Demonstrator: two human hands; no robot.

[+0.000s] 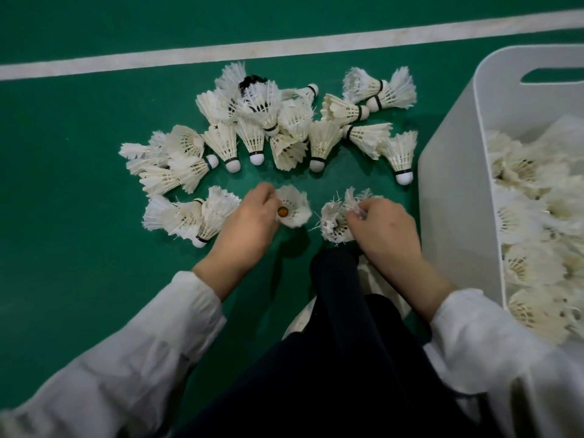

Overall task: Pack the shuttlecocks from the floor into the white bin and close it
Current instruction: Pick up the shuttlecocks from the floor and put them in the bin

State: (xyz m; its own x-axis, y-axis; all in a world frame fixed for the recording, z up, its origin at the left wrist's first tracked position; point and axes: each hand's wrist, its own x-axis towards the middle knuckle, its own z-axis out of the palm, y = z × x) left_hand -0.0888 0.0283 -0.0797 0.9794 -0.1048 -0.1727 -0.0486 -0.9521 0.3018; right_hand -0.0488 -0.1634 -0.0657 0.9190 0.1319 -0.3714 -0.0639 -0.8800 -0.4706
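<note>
Several white feather shuttlecocks point(278, 128) lie in a loose pile on the green floor ahead of me. My left hand point(249, 219) pinches one shuttlecock point(292, 207) by its feather skirt, its open end facing up at me. My right hand point(382, 229) grips a frayed shuttlecock point(335, 219) just above the floor. The white bin point(458, 184) stands at the right, holding many shuttlecocks. A small cluster of shuttlecocks point(189, 216) lies just left of my left hand.
A white court line point(252, 50) crosses the green floor behind the pile. My dark trouser knee point(338, 279) sits between my arms, close to the bin's near wall. The bin has a cut-out handle point(553, 75) in its far wall.
</note>
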